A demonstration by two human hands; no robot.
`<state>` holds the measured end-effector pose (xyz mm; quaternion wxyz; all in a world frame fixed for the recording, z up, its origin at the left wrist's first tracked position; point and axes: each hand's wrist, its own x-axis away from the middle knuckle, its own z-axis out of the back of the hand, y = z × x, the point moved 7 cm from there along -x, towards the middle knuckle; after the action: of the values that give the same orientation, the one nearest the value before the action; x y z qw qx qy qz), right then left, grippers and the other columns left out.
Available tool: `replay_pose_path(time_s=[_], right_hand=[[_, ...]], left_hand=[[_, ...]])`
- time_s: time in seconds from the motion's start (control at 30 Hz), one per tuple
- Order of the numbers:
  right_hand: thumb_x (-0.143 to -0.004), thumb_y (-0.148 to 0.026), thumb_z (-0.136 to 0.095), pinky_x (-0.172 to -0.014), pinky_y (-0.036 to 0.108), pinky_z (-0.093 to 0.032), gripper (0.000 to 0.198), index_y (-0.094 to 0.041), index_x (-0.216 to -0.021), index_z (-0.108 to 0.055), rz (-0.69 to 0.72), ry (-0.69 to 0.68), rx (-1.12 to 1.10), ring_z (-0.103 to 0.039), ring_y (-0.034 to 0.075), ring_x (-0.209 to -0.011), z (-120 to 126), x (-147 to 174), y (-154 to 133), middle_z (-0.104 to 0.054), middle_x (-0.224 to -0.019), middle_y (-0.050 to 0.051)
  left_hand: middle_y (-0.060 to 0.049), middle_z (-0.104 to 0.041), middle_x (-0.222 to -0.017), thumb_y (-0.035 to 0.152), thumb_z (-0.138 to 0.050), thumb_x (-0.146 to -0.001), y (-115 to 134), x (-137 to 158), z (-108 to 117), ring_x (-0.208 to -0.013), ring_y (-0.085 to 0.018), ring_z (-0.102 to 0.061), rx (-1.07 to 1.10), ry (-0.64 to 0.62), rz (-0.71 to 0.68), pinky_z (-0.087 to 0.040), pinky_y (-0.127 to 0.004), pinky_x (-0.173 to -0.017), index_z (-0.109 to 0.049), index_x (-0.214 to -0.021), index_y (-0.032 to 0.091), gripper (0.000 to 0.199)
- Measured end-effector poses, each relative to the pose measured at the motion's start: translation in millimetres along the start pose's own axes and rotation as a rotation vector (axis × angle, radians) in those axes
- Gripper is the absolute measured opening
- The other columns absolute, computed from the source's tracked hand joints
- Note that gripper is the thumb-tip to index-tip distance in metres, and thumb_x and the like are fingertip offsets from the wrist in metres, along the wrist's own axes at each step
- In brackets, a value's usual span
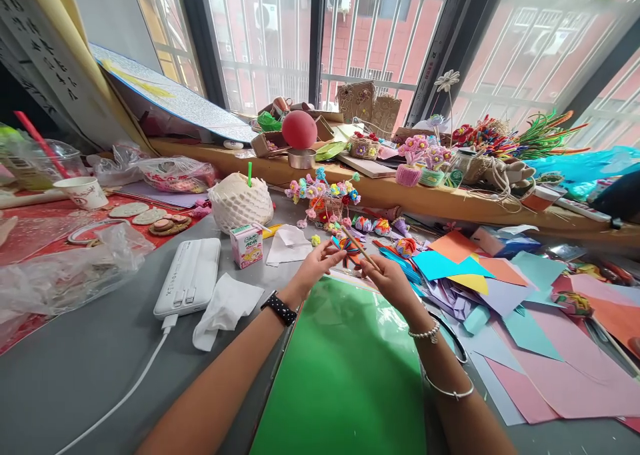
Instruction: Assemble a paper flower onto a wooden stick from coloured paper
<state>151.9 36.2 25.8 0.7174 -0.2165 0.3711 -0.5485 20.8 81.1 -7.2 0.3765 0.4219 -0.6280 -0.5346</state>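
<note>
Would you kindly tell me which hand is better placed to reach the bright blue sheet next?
Probably the right hand: the bright blue sheet lies close on its side, though its thin stick may hinder grasping. The left hand is farther away, at the colourful strips.

You are in a room for handicraft work. Paper sheets [540, 368] in many colours cover the right of your table [125, 368], handmade flowers [324, 190] stand at far middle, and what seem to be pipe cleaners [533, 138] lie on the far sill [377, 192] below barred windows [370, 35].
</note>
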Motion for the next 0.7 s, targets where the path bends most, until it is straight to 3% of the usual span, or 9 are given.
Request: replay_pose_path(time_s=[0.2, 0.4, 0.47, 0.57, 0.7], right_hand=[[-0.084, -0.044, -0.033, -0.054, 0.024, -0.039, 0.04, -0.017, -0.065, -0.055, 0.029, 0.058, -0.019, -0.054, 0.015, -0.06, 7, 0, -5, -0.059, -0.062, 0.003], [-0.082, -0.043, -0.038, -0.051, 0.023, -0.038, 0.036, -0.017, -0.064, -0.054, 0.02, 0.145, 0.03, -0.051, 0.013, -0.053, 13, 1, -4, -0.056, -0.056, 0.001], [-0.079, -0.042, -0.044, -0.05, 0.023, -0.039, 0.028, -0.017, -0.078, -0.056, 0.009, 0.162, -0.008, -0.051, 0.012, -0.053, 14, 2, -3, -0.059, -0.063, 0.002], [-0.074, -0.038, -0.054, -0.049, 0.023, -0.04, 0.033, -0.018, -0.1, -0.053, 0.055, 0.136, -0.043, -0.05, 0.011, -0.055, 14, 4, -6, -0.061, -0.081, 0.004], [-0.076, -0.027, -0.051, -0.05, 0.023, -0.041, 0.021, -0.021, -0.094, -0.06, 0.164, 0.136, 0.041, -0.049, 0.011, -0.056, 15, 5, -15, -0.06, -0.089, 0.006]], left_hand=[[-0.004, -0.062, -0.084, 0.042, -0.057, -0.068, 9, 0, -9, -0.081, -0.016, -0.053, -0.22, -0.052, -0.199, -0.039, -0.024, -0.072, -0.06, -0.088, 0.014, 0.035], [-0.003, -0.062, -0.073, 0.045, -0.05, -0.071, 7, 0, -4, -0.068, -0.014, -0.051, -0.454, -0.009, -0.171, -0.036, -0.023, -0.062, -0.063, -0.079, 0.011, 0.037], [-0.003, -0.062, -0.074, 0.045, -0.048, -0.072, 7, 2, -4, -0.068, -0.014, -0.051, -0.459, -0.012, -0.16, -0.035, -0.023, -0.061, -0.063, -0.078, 0.011, 0.037], [-0.003, -0.061, -0.073, 0.044, -0.048, -0.072, 7, 2, -6, -0.067, -0.013, -0.051, -0.44, -0.03, -0.146, -0.035, -0.022, -0.061, -0.062, -0.074, 0.011, 0.036], [-0.001, -0.056, -0.058, 0.043, -0.047, -0.073, 2, 1, -9, -0.059, -0.012, -0.05, -0.462, -0.089, -0.147, -0.035, -0.023, -0.059, -0.059, -0.059, 0.012, 0.036]])
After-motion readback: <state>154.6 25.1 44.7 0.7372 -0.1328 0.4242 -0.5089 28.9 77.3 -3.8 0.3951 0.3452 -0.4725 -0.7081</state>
